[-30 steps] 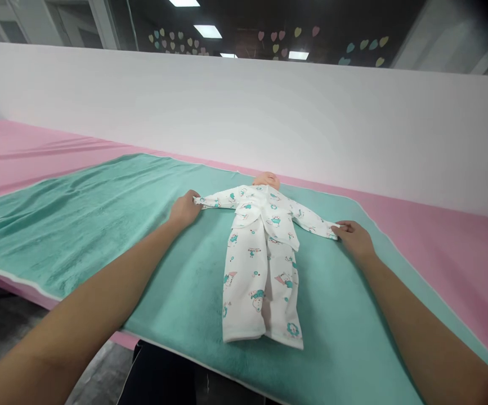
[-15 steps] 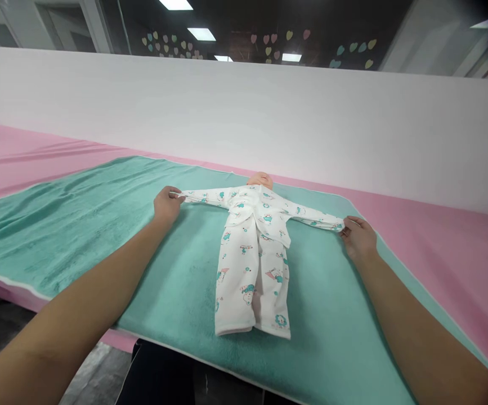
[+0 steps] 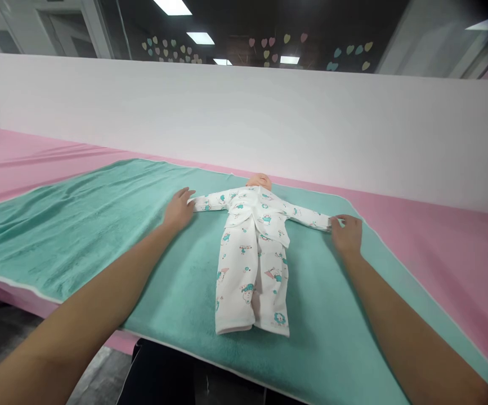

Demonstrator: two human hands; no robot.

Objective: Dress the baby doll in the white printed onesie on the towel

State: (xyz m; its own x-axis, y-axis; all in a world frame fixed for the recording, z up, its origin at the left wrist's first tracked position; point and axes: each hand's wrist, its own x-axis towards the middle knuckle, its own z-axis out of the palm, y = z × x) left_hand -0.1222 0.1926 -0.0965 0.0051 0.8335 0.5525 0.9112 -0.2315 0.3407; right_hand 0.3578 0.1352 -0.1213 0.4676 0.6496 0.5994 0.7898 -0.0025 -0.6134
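Observation:
A baby doll (image 3: 259, 180) lies on its back on a green towel (image 3: 176, 304), its head at the far end. It wears a white printed top (image 3: 264, 216) and matching trousers (image 3: 237, 281), with both sleeves stretched out sideways. My left hand (image 3: 179, 210) is closed at the end of the left-side sleeve (image 3: 210, 201), its fingertips on the cuff. At the other cuff, my right hand (image 3: 347, 233) pinches the end of the right-side sleeve (image 3: 309, 217). The doll's hands and feet do not show.
Pink cloth (image 3: 446, 242) covers the table beneath the towel. A low white wall (image 3: 244, 118) runs behind it, with dark glass and heart stickers (image 3: 268, 43) above. The towel's near edge hangs close to my legs (image 3: 159, 371).
Both hands have moved inward towards the doll. The sleeves look shorter and fuller at the cuffs, where before their ends were pulled out flat. The doll's body stays in place.

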